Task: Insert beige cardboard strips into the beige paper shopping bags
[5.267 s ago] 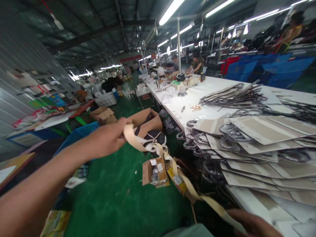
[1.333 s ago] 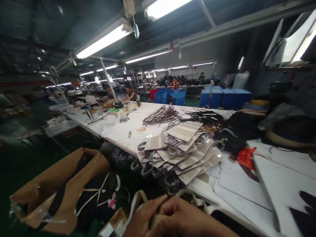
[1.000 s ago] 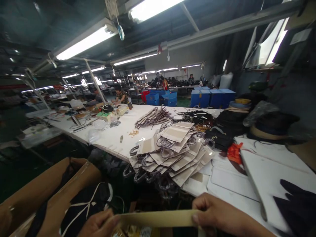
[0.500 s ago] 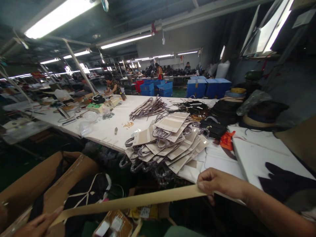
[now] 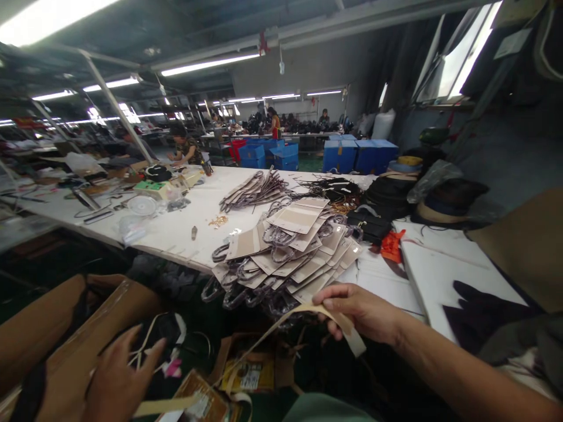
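Observation:
My right hand (image 5: 352,310) pinches a flat beige strip of tape (image 5: 303,308) between thumb and fingers, in front of the table. One short end hangs below the fingers, and the rest sags down to the left. At the lower left, my left hand (image 5: 121,372) is slightly blurred, with its fingers spread apart. A piece of beige strip (image 5: 169,404) runs just beside its heel; whether they touch is unclear. Behind my right hand lies a heap of beige flat panels (image 5: 303,269) with plastic-wrapped handles.
Below left stands an open cardboard box (image 5: 105,316) with dark material inside. A smaller carton (image 5: 281,363) sits under the edge of the white table (image 5: 176,234). A second pile of panels (image 5: 253,190), a black bag (image 5: 369,225) and rolls of dark webbing (image 5: 387,196) occupy the tabletop.
My left hand has let go of the taut strip and opened its fingers. The strip has gone slack. My right hand has shifted left, and the view has turned slightly right.

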The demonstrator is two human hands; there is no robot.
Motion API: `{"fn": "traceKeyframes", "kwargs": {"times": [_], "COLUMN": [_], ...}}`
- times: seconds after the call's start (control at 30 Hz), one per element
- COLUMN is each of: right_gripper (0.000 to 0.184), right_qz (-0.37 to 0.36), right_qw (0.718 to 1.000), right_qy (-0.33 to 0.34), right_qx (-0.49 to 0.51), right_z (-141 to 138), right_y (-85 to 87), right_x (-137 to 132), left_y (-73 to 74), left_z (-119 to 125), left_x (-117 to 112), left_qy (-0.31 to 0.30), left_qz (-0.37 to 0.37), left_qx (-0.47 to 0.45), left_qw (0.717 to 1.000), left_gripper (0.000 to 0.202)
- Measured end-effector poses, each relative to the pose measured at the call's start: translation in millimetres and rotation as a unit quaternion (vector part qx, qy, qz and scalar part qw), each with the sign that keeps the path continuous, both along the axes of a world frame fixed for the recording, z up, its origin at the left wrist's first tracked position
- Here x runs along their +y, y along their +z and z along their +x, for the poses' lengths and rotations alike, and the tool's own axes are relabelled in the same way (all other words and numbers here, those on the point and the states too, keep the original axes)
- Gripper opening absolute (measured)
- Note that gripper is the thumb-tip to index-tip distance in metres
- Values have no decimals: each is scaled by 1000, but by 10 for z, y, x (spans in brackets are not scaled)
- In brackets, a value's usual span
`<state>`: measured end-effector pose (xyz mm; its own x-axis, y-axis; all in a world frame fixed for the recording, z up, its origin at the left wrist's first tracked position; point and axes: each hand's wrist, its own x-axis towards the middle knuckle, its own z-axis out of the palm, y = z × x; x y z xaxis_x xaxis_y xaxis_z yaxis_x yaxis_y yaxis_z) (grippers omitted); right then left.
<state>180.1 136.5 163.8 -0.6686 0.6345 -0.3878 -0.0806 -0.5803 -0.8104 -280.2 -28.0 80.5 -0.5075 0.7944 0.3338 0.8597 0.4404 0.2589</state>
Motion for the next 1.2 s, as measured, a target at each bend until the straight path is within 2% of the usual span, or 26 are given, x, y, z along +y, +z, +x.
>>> {"fn": "traceKeyframes", "kwargs": {"times": [0.03,0.07,0.13,0.17,0.23,0.3,0.4,0.6,0.67,0.77,0.87,0.9,0.97,1.07,1.13,1.2], "right_gripper": [40,40,42,43,43,41,40,35,34,37,44,44,43,47,39,21], "right_qz": [-18,-34,-62,-71,-79,-81,-92,-93,-65,8,109,161,300,517,604,647], "right_qw": [1000,999,996,995,990,985,981,979,985,997,989,977,932,837,783,749], "right_qy": [-7,-16,-35,-41,-49,-62,-92,-117,-99,-49,-75,-101,-141,-128,-113,-108], "right_qx": [14,25,47,63,106,139,147,138,125,58,-63,-101,-146,-126,-99,-93], "right_z": [-121,-239,-437,-508,-587,-588,-494,-262,-189,-29,221,317,505,721,808,870], "right_y": [-8,-20,-52,-71,-113,-158,-222,-295,-312,-333,-314,-292,-229,-118,-62,-30], "right_x": [-27,-58,-124,-156,-202,-221,-197,-4,106,331,619,717,904,1149,1304,1462], "left_y": [51,123,296,379,499,549,556,561,548,510,494,503,545,644,708,756], "left_z": [291,613,1256,1534,1939,2149,2266,2503,2601,2729,2842,2883,2977,3156,3290,3417], "left_x": [122,227,398,470,594,694,818,1149,1296,1521,1741,1812,1954,2159,2283,2395], "left_qy": [-63,-153,-330,-388,-474,-510,-528,-560,-549,-514,-465,-449,-424,-415,-414,-408], "left_qz": [62,100,141,149,160,189,210,205,198,173,149,139,116,86,74,63], "left_qx": [-13,-13,21,31,53,44,10,-53,-105,-149,-165,-172,-184,-197,-208,-211], "left_qw": [996,983,933,909,864,838,823,801,805,827,857,866,879,884,883,886], "left_gripper": [66,63,61,62,54,40,30,25,26,28,29,29,31,37,38,35]}}
